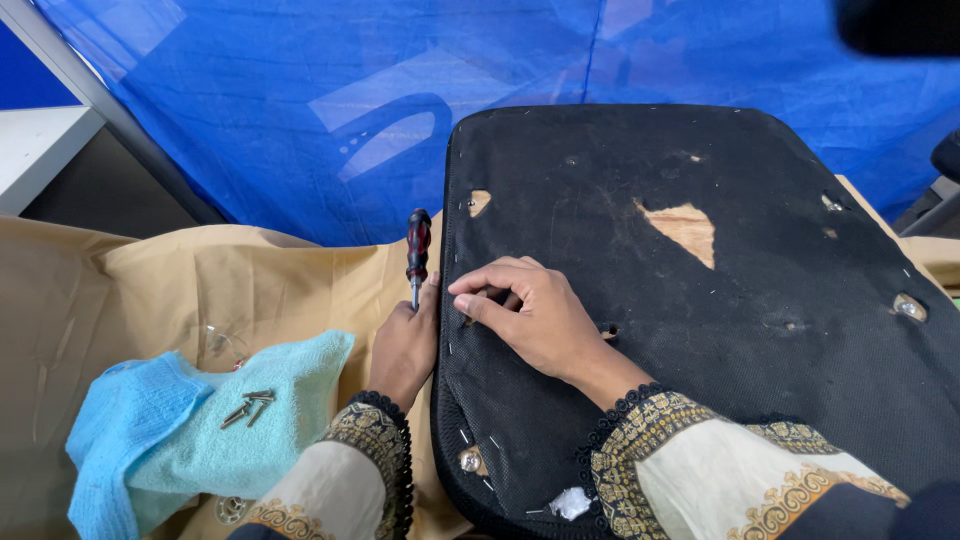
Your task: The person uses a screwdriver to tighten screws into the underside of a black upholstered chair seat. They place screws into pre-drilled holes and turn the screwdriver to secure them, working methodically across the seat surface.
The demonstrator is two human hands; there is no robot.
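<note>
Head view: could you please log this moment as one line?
left hand: holds screwdriver | right hand: on black seat base | screws: on blue cloth

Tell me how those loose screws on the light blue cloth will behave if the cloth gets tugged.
The screws lie loose on the soft, rumpled cloth, so they would probably roll or slide off. They look small and light, likely fiddly to pinch. The cloth itself looks floppy.
</note>
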